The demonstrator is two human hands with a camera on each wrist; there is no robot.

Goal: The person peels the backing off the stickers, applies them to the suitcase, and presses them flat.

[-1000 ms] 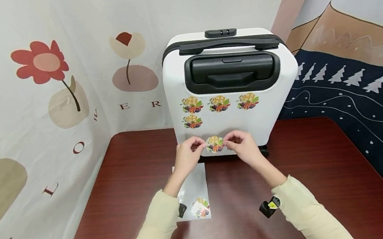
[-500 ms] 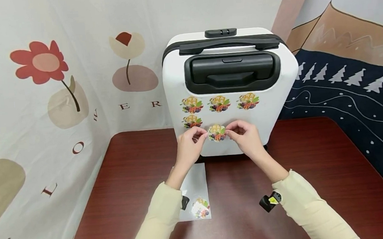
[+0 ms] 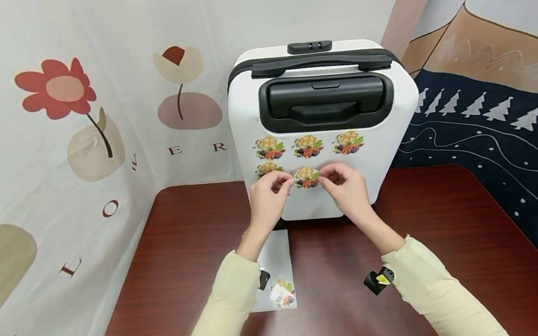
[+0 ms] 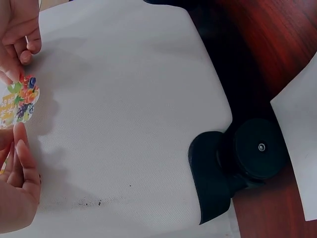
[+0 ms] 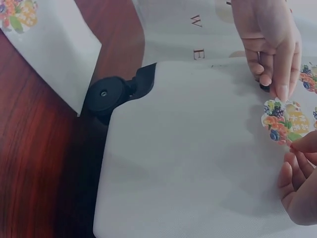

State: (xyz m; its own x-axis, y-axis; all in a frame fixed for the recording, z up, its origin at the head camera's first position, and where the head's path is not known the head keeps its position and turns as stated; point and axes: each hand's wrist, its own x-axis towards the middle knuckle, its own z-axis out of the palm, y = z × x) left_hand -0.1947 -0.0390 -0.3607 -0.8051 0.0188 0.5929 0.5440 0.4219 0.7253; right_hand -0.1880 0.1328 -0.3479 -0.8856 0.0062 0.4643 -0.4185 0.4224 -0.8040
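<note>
Between both hands a fruit-print sticker (image 3: pixel 305 177) is stretched flat in front of the white suitcase (image 3: pixel 320 203). My left hand (image 3: pixel 268 200) pinches its left edge, and my right hand (image 3: pixel 348 190) pinches the right edge. In the right wrist view the sticker (image 5: pixel 280 121) hangs close over the suitcase shell; whether it touches I cannot tell. A row of matching stickers (image 3: pixel 308 146) is on the suitcase below the black handle recess. Another sticker (image 3: pixel 268 168) sits under the left one of that row, partly hidden by my left hand.
A white backing sheet (image 3: pixel 276 252) lies on the dark red table (image 3: pixel 190 260), with one sticker (image 3: pixel 282 293) at its near end. Black suitcase wheels (image 4: pixel 257 148) stand at the lower edge. Printed cloth (image 3: pixel 192 164) hangs behind and to the sides.
Both hands have raised the sticker up along the suitcase, from near its bottom edge to about the level of the second-row sticker. My left hand now covers part of that second-row sticker.
</note>
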